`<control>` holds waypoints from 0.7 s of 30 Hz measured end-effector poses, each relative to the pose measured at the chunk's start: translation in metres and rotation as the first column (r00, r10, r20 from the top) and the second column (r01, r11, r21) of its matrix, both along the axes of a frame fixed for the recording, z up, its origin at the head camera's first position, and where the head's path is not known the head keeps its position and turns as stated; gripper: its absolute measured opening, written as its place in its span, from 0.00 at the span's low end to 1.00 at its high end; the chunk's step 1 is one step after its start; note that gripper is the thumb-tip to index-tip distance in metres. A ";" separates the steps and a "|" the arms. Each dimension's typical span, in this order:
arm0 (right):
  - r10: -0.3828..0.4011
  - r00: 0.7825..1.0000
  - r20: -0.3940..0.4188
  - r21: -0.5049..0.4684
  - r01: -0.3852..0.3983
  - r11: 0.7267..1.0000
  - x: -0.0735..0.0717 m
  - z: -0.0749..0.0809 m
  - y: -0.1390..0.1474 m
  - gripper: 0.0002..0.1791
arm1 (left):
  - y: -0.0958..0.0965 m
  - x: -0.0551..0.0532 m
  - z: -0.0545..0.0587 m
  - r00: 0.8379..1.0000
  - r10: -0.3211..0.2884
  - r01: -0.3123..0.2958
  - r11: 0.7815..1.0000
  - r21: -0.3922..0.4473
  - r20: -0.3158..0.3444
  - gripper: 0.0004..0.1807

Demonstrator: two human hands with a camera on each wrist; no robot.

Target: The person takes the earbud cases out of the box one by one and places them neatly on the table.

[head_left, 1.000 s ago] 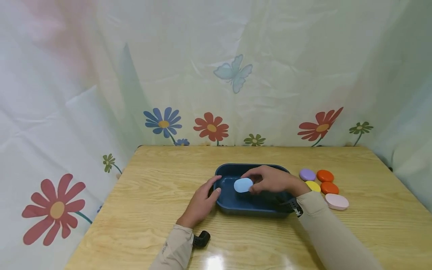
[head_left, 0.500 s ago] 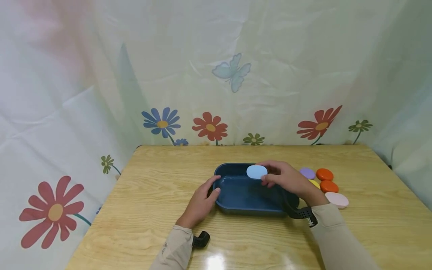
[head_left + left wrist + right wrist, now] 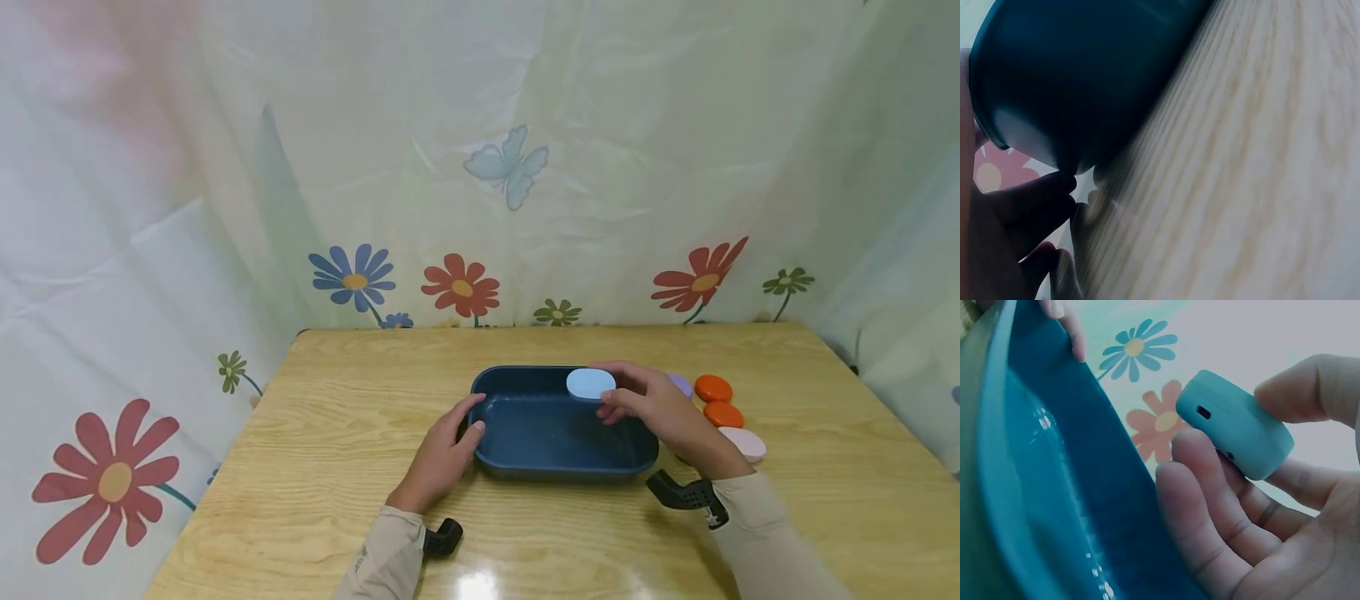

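A dark blue rectangular tub (image 3: 555,437) stands on the wooden table, its inside bare. My left hand (image 3: 438,457) holds its left end, with the thumb and index finger over the rim and the other fingers against the outer wall, as the left wrist view shows. Over the tub's far right part, my right hand (image 3: 663,417) pinches a light blue oval device (image 3: 590,384) between thumb and fingers. A small charging-type port shows on the side of this rounded device (image 3: 1235,425) in the right wrist view.
Right of the tub lie two orange discs (image 3: 713,388), a purple disc (image 3: 680,384) and a pale pink oval piece (image 3: 744,444). A yellow piece is almost hidden by the right hand. Behind the table hangs a flowered cloth (image 3: 480,208).
My right hand has lifted the light blue device from low inside the tub and carried it right and toward the far rim. The left hand stays at the tub's left end.
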State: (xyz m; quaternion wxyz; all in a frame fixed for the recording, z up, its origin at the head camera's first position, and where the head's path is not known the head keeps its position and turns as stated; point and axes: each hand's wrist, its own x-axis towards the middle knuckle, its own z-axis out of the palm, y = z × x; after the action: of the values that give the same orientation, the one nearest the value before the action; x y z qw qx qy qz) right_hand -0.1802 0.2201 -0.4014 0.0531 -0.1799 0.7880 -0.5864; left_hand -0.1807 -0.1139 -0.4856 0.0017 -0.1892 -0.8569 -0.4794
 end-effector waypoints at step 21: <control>-0.098 0.994 -0.046 -0.051 0.096 0.994 0.037 -0.007 0.048 0.20 | 0.002 0.001 0.003 1.000 -0.007 0.008 1.000 0.007 -0.006 0.26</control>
State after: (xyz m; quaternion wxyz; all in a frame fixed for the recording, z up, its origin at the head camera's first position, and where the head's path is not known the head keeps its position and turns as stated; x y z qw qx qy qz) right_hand -0.1427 0.2681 -0.4083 0.0009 -0.1568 0.7823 -0.6029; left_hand -0.1797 -0.1122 -0.4825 0.0032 -0.1938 -0.8545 -0.4820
